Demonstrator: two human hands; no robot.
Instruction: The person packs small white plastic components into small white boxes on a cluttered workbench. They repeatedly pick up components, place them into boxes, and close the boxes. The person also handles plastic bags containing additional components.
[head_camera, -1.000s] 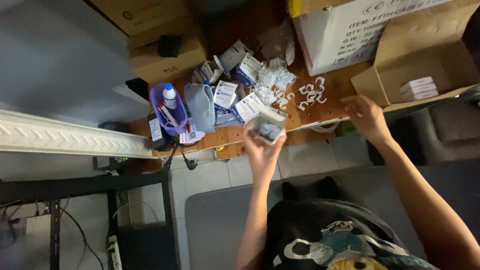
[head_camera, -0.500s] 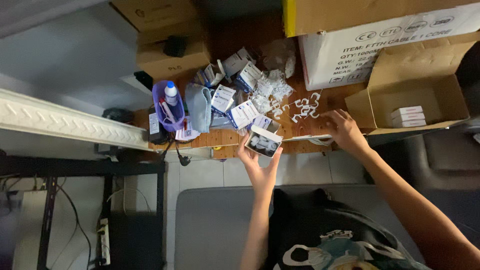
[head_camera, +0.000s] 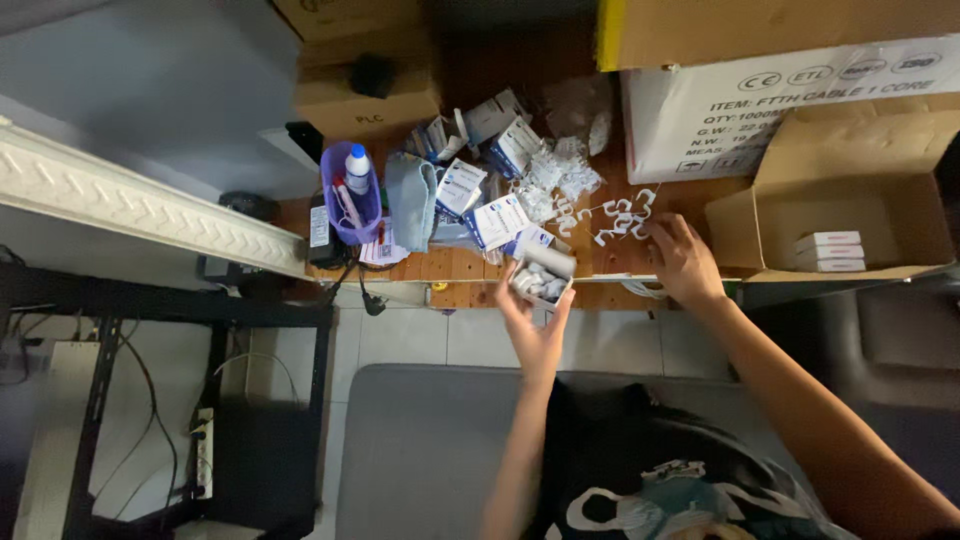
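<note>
Your left hand (head_camera: 532, 330) grasps a small open box (head_camera: 541, 278) at the table edge (head_camera: 470, 296); right hand (head_camera: 680, 258), fingers loose, touches white clips (head_camera: 620, 216); cardboard box (head_camera: 850, 200) crowds 3 o'clock

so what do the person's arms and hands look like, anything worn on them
Both arms are bare to the frame edge: no sleeves, gloves, watch or rings visible on the left hand or the right hand. The fingers are uncovered. A dark printed shirt shows below.
</note>
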